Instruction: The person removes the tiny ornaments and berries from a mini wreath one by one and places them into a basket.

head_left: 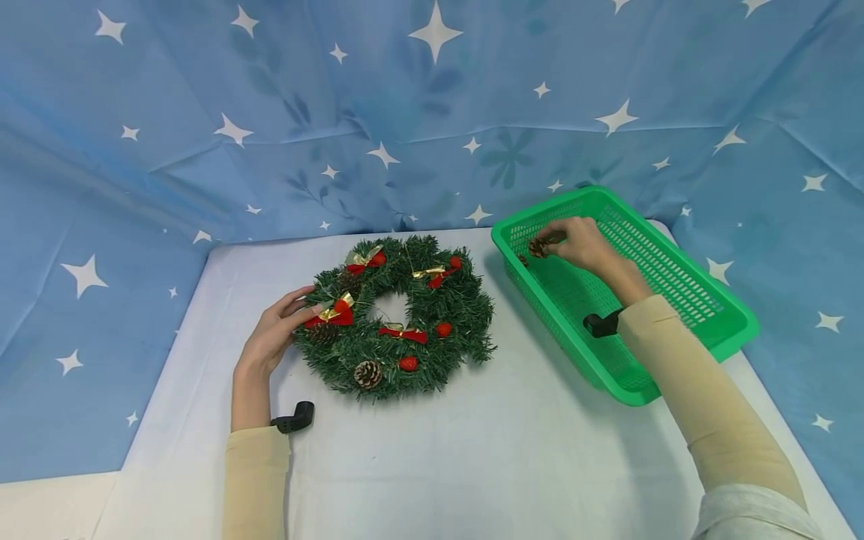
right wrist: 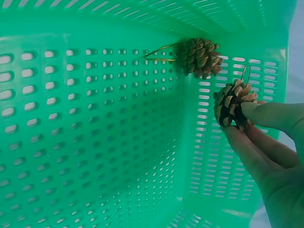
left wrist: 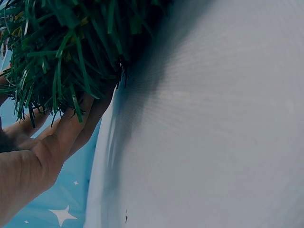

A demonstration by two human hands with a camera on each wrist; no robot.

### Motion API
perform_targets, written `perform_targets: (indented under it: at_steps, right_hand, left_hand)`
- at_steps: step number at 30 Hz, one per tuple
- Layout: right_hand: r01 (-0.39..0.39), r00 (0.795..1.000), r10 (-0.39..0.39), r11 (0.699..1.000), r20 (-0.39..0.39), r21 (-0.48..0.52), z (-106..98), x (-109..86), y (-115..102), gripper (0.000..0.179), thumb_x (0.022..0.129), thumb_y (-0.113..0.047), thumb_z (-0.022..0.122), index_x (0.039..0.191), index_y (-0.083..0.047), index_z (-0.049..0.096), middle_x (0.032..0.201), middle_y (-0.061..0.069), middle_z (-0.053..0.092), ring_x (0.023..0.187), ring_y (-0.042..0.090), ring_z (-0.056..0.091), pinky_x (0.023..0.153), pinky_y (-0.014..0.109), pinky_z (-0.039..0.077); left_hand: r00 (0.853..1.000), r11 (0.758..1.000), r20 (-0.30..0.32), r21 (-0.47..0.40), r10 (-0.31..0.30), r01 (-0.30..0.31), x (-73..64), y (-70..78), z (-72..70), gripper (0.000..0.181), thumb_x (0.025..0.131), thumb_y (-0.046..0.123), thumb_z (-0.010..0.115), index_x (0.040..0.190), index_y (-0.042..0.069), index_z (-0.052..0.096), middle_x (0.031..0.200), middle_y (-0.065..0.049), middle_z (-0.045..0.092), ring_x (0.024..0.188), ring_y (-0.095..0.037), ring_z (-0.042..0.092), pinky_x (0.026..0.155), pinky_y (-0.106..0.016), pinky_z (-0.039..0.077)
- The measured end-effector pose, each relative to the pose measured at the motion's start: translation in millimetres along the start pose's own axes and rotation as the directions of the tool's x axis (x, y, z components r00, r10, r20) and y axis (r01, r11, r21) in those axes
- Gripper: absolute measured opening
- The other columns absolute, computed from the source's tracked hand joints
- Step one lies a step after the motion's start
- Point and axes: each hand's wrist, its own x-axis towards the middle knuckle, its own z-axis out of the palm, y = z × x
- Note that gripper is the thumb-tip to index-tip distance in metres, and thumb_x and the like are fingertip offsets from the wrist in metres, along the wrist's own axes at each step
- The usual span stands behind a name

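A green wreath (head_left: 466, 315) with red-and-gold bows, red berries and pine cones lies on the white table. My left hand (head_left: 273, 334) grips its left edge, thumb on top near a bow (head_left: 334, 311); in the left wrist view the fingers (left wrist: 71, 128) reach under the greenery. Over the far left end of the green basket (head_left: 607, 386), my right hand (head_left: 583, 244) pinches a pine cone (right wrist: 232, 107) between thumb and fingers. A thin loop stands up from that cone. Another pine cone (right wrist: 199, 57) with a gold loop lies in the basket.
A blue curtain (head_left: 418, 112) with white stars hangs behind the table and at both sides. The white tablecloth (head_left: 472, 457) spreads in front of the wreath and basket. Black wrist cameras (head_left: 297, 418) sit on both wrists.
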Motion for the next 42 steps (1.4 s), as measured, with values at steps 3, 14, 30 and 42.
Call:
perform_targets:
  at_steps: [3,14,30,42]
  right_hand:
    - [-0.007,1.000,0.007,1.000,0.001,-0.006,1.2,0.3,1.4,0.028,0.098,-0.002,0.067,0.125,0.003,0.071,0.117,0.027,0.072,0.105,0.042,0.069,0.087,0.057,0.055]
    - [-0.001,1.000,0.001,1.000,0.027,-0.012,11.4,3.8,10.4,0.027,0.097,-0.001,0.068,0.123,0.003,0.072,0.117,0.028,0.072,0.104,0.043,0.069,0.083,0.056,0.057]
    - [-0.002,0.999,0.002,1.000,0.045,0.003,22.4,9.1,13.4,0.028,0.097,0.001,0.067,0.124,0.006,0.071,0.120,0.030,0.070,0.107,0.045,0.068,0.082,0.054,0.058]
    - [0.003,0.998,-0.003,1.000,0.058,0.005,24.2,11.3,15.1,0.031,0.097,0.002,0.067,0.127,0.006,0.068,0.124,0.031,0.068,0.110,0.046,0.068,0.084,0.054,0.059]
  left_hand:
    - [1.000,1.000,0.003,0.000,0.001,-0.001,1.0,-0.3,0.5,0.074,0.098,0.039,0.072,0.162,0.022,0.036,0.171,-0.015,0.018,0.158,-0.038,0.014,0.122,-0.071,0.009]
    - [1.000,1.000,0.012,0.001,-0.001,0.001,-0.1,-0.6,1.4,0.077,0.099,0.038,0.071,0.163,0.022,0.033,0.172,-0.014,0.016,0.159,-0.038,0.012,0.122,-0.071,0.009]
    - [1.000,1.000,0.010,-0.001,0.001,-0.001,-0.2,-1.3,2.1,0.071,0.101,0.036,0.069,0.162,0.023,0.036,0.171,-0.015,0.017,0.159,-0.038,0.013,0.122,-0.071,0.010]
    - [1.000,1.000,0.005,-0.003,0.006,-0.006,-0.5,-1.8,0.0,0.073,0.099,0.039,0.071,0.162,0.023,0.036,0.171,-0.016,0.018,0.158,-0.038,0.014,0.122,-0.071,0.010]
